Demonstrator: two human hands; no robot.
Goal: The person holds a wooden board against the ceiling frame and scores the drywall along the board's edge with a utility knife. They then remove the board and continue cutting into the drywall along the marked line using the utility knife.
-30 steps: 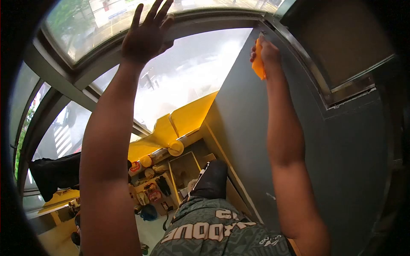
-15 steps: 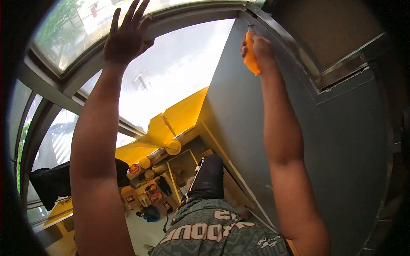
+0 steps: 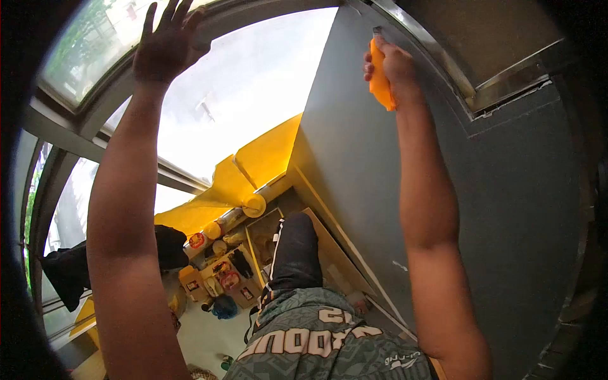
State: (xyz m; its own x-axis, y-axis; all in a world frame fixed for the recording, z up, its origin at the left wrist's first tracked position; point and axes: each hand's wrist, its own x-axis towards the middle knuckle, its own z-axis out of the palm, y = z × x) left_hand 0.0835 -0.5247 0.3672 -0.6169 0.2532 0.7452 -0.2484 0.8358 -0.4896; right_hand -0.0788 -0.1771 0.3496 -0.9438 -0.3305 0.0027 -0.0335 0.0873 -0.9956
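My right hand (image 3: 399, 63) is wrapped around an orange-handled tool (image 3: 381, 82) with a short metal tip. The tip points up at the dark grey wall panel (image 3: 354, 126), near its top edge; whether it touches cannot be made out. High on the left, my left hand (image 3: 166, 47) is raised with its fingers spread, against or just in front of the dark window frame (image 3: 247, 19). It holds nothing, and its fingertips reach the top edge of the view.
A metal-edged frame (image 3: 443, 60) runs along the panel's upper right. Yellow sheeting (image 3: 266, 155) lines the window's lower edge. Below are jars, a cardboard box (image 3: 247, 292) and a blue bag (image 3: 224, 307) on the floor. Black cloth (image 3: 69, 269) hangs at left.
My right hand and the tool have shifted right along the panel, away from the window corner. The view has tilted slightly, and my left hand appears a little farther left and stays spread.
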